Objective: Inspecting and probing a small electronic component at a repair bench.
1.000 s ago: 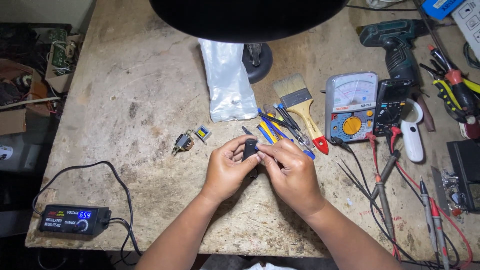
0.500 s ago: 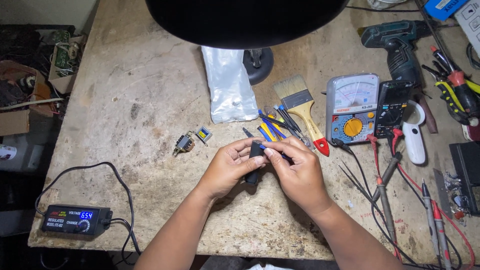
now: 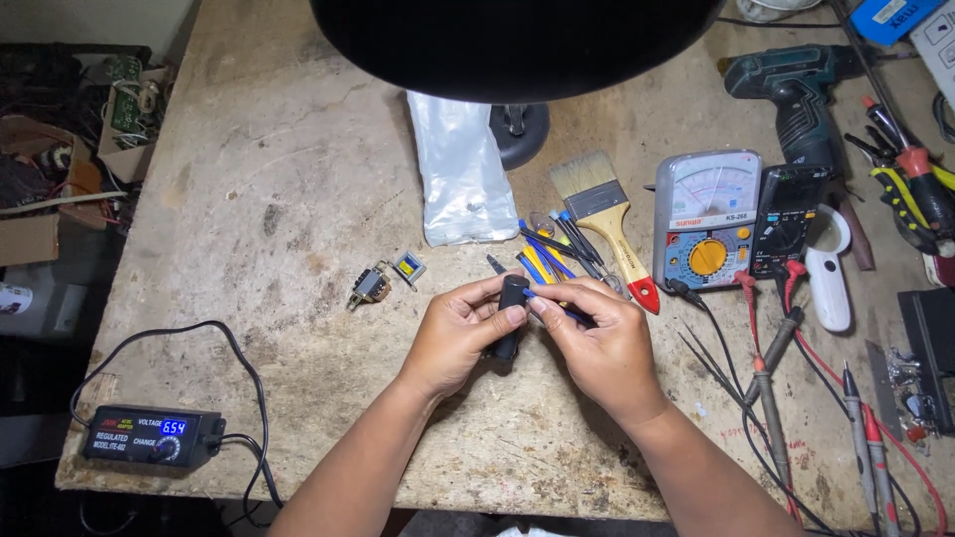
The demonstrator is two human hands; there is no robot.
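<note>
Cable is trailing from the black power adapter (image 3: 151, 436) sitting at eight o'clock of my hands. Two small metal parts (image 3: 384, 279) are lying at ten o'clock. My left hand (image 3: 456, 338) is curling its fingers narrowly around a small black device (image 3: 510, 316), gripping it upright at the bench's centre. My right hand (image 3: 600, 343) is pinching a blue-tipped tool (image 3: 553, 303) against the device's top. A paintbrush (image 3: 607, 219) and an analog multimeter (image 3: 707, 219) are resting at two o'clock.

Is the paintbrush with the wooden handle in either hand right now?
No: the wooden-handled paintbrush with the red tip lies on the bench beyond the hands, while the left hand and right hand hold a small black oblong part.
</note>
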